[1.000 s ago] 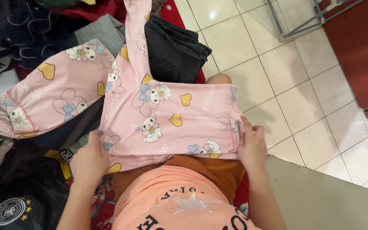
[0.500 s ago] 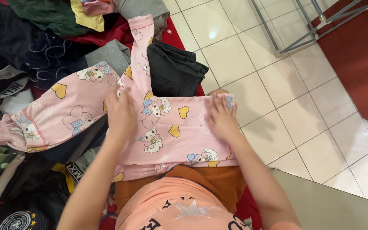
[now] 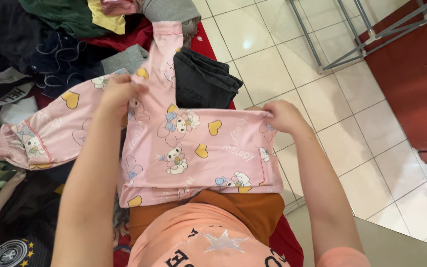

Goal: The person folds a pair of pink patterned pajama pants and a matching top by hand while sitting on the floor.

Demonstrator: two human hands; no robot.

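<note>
**Pink pyjama top pinched at both far corners**

Across my lap lies the pink pyjama top (image 3: pixel 193 148), printed with cartoon rabbits, bows and yellow hearts, its body folded into a rough rectangle over my orange shorts (image 3: pixel 238 207). One sleeve (image 3: pixel 40 128) trails off to my left over a heap of dark clothes (image 3: pixel 30 54); the other sleeve (image 3: pixel 166 42) runs straight away from me toward the top of the pile. Beyond the top, touching its far edge, sits a folded black garment (image 3: pixel 201 79) on a red cloth (image 3: pixel 201 32), with pale floor tiles (image 3: pixel 322 99) to my right. At lower left a black shirt (image 3: pixel 16 242) shows a round white crest with small gold stars beside it. My left hand (image 3: pixel 117 91) is closed, pinching the fabric at the far left shoulder. My right hand (image 3: pixel 282 116) is closed too, gripping the far right corner.
</note>
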